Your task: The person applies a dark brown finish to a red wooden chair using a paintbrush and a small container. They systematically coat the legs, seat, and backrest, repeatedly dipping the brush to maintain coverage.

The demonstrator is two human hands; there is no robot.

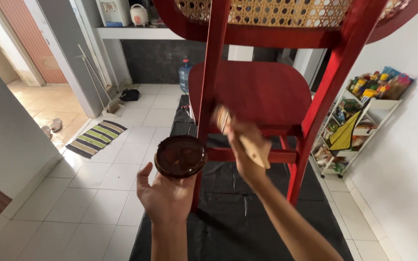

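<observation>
At the left edge of the white tiled floor (97,193) lay a striped green, black and white mat (97,138), well apart from the work. Nearer the middle, the left hand (166,195) was raised palm up, fingers spread and curled under a shallow round dish of dark brown stain (180,156), which it held level just beside the chair's front leg. The red wooden chair with a woven cane back (262,92) stood on a black plastic sheet (228,217) spread over the tiles. To the right of the dish, the right hand (245,150) was closed around the pale wooden handle of a flat paintbrush (240,135), its bristles blurred against the edge of the seat. To coat this part well, the brush probably wanted a light load and long strokes along the grain, with the dish kept flat and close under the brush so that drips would land in it or on the sheet. At the far right, against the wall, stood a white tiered shelf of colourful packets (364,116).
</observation>
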